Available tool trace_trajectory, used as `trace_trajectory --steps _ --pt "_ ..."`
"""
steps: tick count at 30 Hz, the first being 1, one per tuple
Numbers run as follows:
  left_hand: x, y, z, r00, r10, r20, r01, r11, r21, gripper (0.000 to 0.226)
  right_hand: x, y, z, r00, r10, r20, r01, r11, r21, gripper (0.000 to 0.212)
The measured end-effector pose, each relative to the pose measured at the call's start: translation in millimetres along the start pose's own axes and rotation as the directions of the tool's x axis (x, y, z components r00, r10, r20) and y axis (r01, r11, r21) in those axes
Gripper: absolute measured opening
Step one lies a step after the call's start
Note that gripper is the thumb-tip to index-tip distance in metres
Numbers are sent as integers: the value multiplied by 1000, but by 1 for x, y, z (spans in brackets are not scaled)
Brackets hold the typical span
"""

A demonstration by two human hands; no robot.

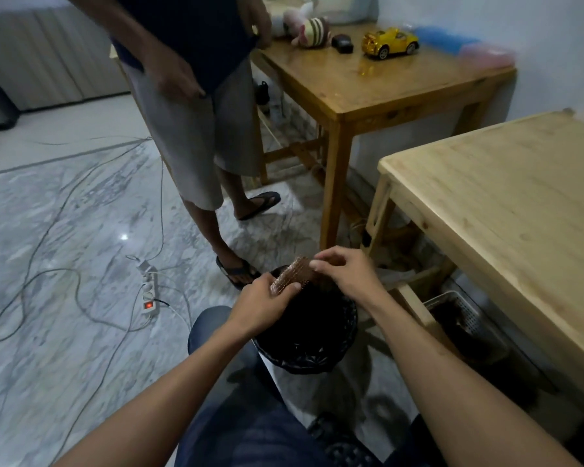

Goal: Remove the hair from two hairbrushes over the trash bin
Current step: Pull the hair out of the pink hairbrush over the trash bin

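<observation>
Your left hand [263,298] holds the hairbrush [292,273] directly above the black trash bin [346,332], its grip closed around the lower part of the brush with the bristles turned up. Your right hand [346,271] is at the far end of the brush, thumb and fingertips pinched together on the bristles; whether any hair sits in that pinch is too small to tell. Beyond the bin a second person [196,96] stands in sandals on the marble floor. Left of the bin a white power strip [149,289] lies among loose cables. Right of the bin is the pale wooden tabletop [506,203].
</observation>
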State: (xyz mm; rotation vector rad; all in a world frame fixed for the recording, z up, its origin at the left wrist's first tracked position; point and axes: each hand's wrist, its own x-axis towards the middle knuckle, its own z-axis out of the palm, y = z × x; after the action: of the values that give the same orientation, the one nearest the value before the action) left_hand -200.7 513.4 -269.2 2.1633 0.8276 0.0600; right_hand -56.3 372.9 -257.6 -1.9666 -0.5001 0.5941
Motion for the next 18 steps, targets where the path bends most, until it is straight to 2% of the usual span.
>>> trace_trajectory --steps 2,7,9,13,16,18 --pt "-1 0 0 999 14 31 -14 1000 13 43 0 2 -3 991 55 -121 -53 998 22 10" --pt "-7 -19 -8 999 11 40 -12 1000 21 60 -2 6 -42 922 236 -308 -223 972 77 17" --pt "-8 -26 -10 1000 9 30 -10 1000 8 66 -2 8 -50 911 270 -313 -257 963 85 18" --pt "-6 -16 -10 999 45 4 -45 995 91 46 -2 0 -34 968 175 -178 -174 985 17 28" --pt "-2 -3 -11 997 72 -30 -68 992 111 46 -3 -9 -19 996 84 -16 -85 996 -24 45" --pt "0 2 -12 996 71 -50 -66 994 86 48 -5 -13 -13 987 69 148 -64 997 -34 53"
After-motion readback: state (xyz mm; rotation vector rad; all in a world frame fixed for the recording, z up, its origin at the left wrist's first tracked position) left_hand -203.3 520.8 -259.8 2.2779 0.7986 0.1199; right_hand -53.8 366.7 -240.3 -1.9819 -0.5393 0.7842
